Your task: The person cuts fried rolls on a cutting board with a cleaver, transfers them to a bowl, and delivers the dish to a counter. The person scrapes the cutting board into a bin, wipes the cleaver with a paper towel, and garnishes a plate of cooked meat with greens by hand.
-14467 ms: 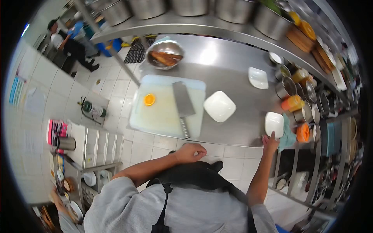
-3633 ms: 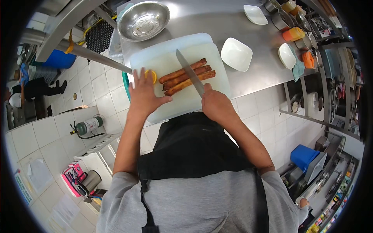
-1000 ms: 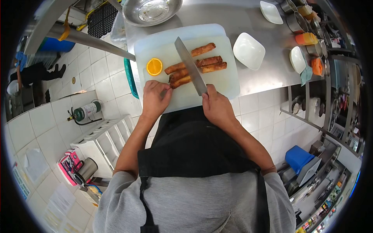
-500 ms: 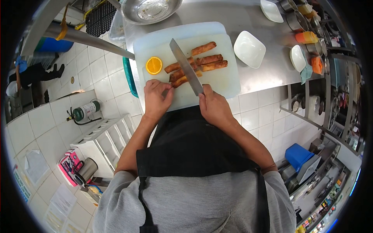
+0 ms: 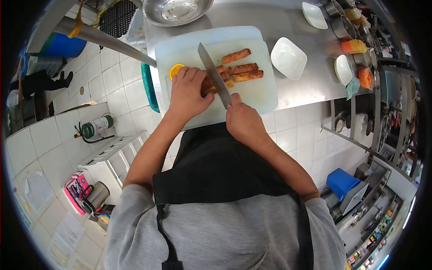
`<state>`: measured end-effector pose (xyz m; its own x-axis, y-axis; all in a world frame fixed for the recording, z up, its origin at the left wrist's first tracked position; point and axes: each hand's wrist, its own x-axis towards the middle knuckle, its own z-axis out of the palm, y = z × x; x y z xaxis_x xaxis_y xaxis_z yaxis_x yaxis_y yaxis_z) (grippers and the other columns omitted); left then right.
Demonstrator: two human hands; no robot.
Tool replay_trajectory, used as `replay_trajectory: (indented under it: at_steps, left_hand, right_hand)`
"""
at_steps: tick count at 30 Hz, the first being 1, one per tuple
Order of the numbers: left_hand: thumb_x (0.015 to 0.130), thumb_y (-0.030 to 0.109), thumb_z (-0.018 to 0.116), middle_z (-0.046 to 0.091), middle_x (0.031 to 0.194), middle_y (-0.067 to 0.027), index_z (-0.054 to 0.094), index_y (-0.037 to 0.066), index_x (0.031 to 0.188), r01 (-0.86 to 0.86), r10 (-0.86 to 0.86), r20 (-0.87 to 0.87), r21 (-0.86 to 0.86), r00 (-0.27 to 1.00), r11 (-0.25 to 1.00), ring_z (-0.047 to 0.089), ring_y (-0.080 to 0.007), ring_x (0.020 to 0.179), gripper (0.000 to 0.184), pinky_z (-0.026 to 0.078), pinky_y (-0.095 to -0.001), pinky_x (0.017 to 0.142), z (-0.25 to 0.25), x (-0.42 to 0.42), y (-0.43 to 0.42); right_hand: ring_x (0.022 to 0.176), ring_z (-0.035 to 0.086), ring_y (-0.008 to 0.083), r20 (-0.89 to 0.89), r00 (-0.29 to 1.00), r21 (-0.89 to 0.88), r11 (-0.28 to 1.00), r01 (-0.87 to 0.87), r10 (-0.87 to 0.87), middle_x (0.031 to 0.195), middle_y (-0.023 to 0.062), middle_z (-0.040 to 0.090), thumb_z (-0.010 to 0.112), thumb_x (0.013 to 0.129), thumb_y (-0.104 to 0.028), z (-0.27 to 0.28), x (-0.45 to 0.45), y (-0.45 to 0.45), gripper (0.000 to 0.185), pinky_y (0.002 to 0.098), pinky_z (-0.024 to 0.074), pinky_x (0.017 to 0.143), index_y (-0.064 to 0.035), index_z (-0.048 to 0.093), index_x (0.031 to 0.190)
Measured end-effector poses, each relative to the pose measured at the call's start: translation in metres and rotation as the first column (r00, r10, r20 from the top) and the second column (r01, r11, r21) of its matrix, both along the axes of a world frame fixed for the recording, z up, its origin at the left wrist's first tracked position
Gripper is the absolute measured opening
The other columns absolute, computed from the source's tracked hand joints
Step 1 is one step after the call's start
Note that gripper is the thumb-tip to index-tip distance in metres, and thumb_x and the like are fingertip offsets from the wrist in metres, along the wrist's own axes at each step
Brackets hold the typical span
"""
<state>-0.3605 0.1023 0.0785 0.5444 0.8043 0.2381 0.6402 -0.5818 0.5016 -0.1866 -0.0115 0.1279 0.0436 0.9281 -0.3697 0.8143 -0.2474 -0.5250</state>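
Observation:
A large knife (image 5: 214, 75) is in my right hand (image 5: 243, 118), its blade slanting up and left across brown fried rolls on a pale cutting board (image 5: 252, 96). Right of the blade lie several cut pieces, one roll piece (image 5: 237, 56) apart from the others. My left hand (image 5: 190, 92) rests over the pieces left of the blade, fingers together and curved around them, hiding most of them. An orange half (image 5: 176, 70) sits at the board's left, partly covered by my left fingers.
A steel bowl (image 5: 175, 11) stands behind the board. White dishes (image 5: 289, 58) sit to its right. Farther right are an orange-filled squeeze bottle (image 5: 353, 46), pots and a teal cloth (image 5: 352, 87). A metal post (image 5: 108, 43) rises at left. A person (image 5: 45, 83) stands far left.
My left hand has moved from the rolls' near left end up over the left pieces, now covering them and part of the orange. The knife stays across the rolls.

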Motion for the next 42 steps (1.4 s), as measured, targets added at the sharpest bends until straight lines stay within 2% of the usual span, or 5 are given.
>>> replay_trajectory:
  at_steps: [7, 21, 26, 33, 42]
  left_hand:
    - [0.065, 0.026, 0.083, 0.067, 0.108, -0.0089, 0.07, 0.007, 0.106, -0.017, 0.0, -0.102, -0.165, 0.995, 0.986, 0.058, -0.034, 0.113, 0.047, 0.048, -0.0499, 0.094, 0.0, 0.005, 0.012]
    - [0.068, 0.024, 0.083, 0.068, 0.109, -0.009, 0.07, 0.008, 0.104, -0.025, 0.017, -0.053, -0.151, 0.998, 0.988, 0.059, -0.0351, 0.111, 0.042, 0.048, -0.0498, 0.095, -0.005, -0.001, 0.01]
    - [0.069, 0.024, 0.084, 0.068, 0.108, -0.0086, 0.07, 0.008, 0.103, -0.031, 0.02, -0.073, -0.146, 0.997, 0.989, 0.059, -0.0346, 0.111, 0.041, 0.048, -0.0505, 0.094, -0.002, 0.0, 0.014]
    - [0.07, 0.027, 0.086, 0.07, 0.106, -0.0084, 0.07, 0.008, 0.102, -0.041, 0.037, -0.038, -0.118, 0.999, 0.992, 0.061, -0.0349, 0.108, 0.041, 0.049, -0.0492, 0.092, -0.01, -0.001, 0.014]
    - [0.072, 0.026, 0.084, 0.07, 0.108, -0.0075, 0.07, 0.009, 0.103, -0.054, 0.045, -0.067, -0.129, 0.997, 0.99, 0.06, -0.0338, 0.11, 0.038, 0.047, -0.0489, 0.093, -0.008, 0.0, 0.017]
  right_hand:
    - [0.081, 0.073, 0.0475, 0.033, 0.999, -0.143, 0.99, -0.003, 0.008, 0.081, 0.0299, 0.071, 0.052, 0.095, -0.004, 0.035, 0.005, -0.007, 0.017, 0.0555, 0.0587, 0.074, 0.0074, 0.051, 0.108]
    - [0.087, 0.072, 0.0499, 0.011, 1.0, -0.212, 0.977, 0.006, -0.004, 0.089, 0.0318, 0.072, 0.052, 0.094, -0.006, 0.035, 0.007, 0.002, 0.033, 0.0584, 0.0569, 0.08, 0.0107, 0.05, 0.122]
    - [0.086, 0.071, 0.0504, 0.017, 1.0, 0.008, 1.0, 0.011, -0.011, 0.087, 0.031, 0.071, 0.053, 0.1, -0.01, -0.003, -0.006, 0.026, 0.022, 0.0592, 0.0553, 0.079, 0.007, 0.05, 0.113]
    - [0.089, 0.072, 0.0498, 0.037, 0.999, -0.255, 0.967, -0.011, 0.021, 0.09, 0.0325, 0.072, 0.051, 0.095, -0.006, 0.047, 0.006, 0.002, 0.033, 0.0586, 0.0565, 0.082, 0.0105, 0.051, 0.124]
    - [0.091, 0.072, 0.0494, 0.012, 0.999, -0.177, 0.984, -0.028, 0.031, 0.092, 0.033, 0.072, 0.051, 0.097, -0.009, 0.028, 0.002, 0.028, 0.028, 0.0571, 0.0564, 0.085, 0.0088, 0.051, 0.118]
